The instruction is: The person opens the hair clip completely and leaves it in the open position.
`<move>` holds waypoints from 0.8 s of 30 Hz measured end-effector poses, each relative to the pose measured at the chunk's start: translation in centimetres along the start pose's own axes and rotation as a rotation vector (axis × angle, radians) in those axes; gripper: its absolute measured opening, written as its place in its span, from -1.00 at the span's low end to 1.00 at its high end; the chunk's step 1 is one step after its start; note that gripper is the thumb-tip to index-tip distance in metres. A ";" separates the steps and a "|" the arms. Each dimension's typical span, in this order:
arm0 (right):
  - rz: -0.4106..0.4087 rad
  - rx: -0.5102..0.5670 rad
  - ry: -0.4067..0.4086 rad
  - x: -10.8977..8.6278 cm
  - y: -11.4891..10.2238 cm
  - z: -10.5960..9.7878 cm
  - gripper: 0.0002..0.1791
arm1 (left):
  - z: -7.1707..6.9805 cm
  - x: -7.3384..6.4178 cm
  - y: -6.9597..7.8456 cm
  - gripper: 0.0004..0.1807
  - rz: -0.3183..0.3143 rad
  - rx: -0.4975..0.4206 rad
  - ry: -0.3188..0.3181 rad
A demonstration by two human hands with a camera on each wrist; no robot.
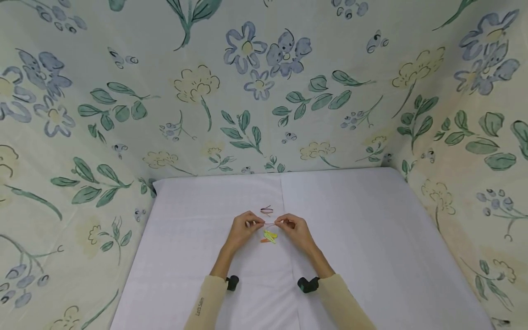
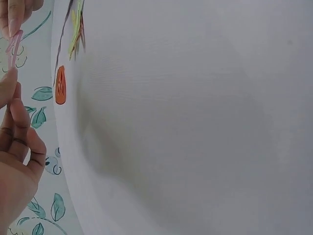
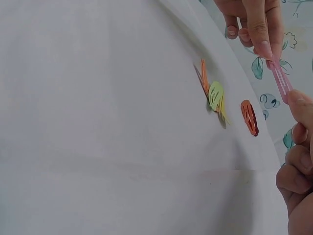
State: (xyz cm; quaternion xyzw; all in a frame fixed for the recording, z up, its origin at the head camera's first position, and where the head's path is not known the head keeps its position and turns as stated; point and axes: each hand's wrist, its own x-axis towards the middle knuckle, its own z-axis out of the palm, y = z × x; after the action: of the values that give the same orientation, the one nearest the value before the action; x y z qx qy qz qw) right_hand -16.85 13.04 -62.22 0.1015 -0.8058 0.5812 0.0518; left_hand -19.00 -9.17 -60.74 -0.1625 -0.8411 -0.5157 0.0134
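Note:
Both hands hold a pink snap hair clip (image 3: 281, 82) between them, lifted above the white cloth. At one end the thumb and fingertips of my left hand (image 1: 243, 230) pinch it. My right hand (image 1: 295, 232) pinches the other end. In the left wrist view, a thin strip stands off at an angle from the clip's frame. Just nearer than the hands lies a small pile of hair clips: a yellow-green one (image 3: 215, 94), a yellow one and an orange one (image 3: 204, 72). Beyond the hands, an orange clip (image 3: 246, 111) lies against a dark red one (image 3: 255, 126).
White cloth (image 1: 350, 229) covers the table, with a fold line running front to back near the middle. Floral fabric (image 1: 255, 128) hangs behind the table and along both sides. A black wrist camera (image 1: 308, 284) sits at each sleeve cuff.

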 end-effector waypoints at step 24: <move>0.064 -0.151 -0.072 1.9 0.7 1.2 -0.94 | 0.4 0.9 -1.2 -0.96 -0.012 0.191 0.116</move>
State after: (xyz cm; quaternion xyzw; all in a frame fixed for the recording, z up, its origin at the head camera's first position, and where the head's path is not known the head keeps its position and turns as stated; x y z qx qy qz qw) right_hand -18.80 11.92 -62.91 0.0924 -0.8515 0.5160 0.0115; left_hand -20.13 -9.10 -61.81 -0.1251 -0.8851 -0.4420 0.0743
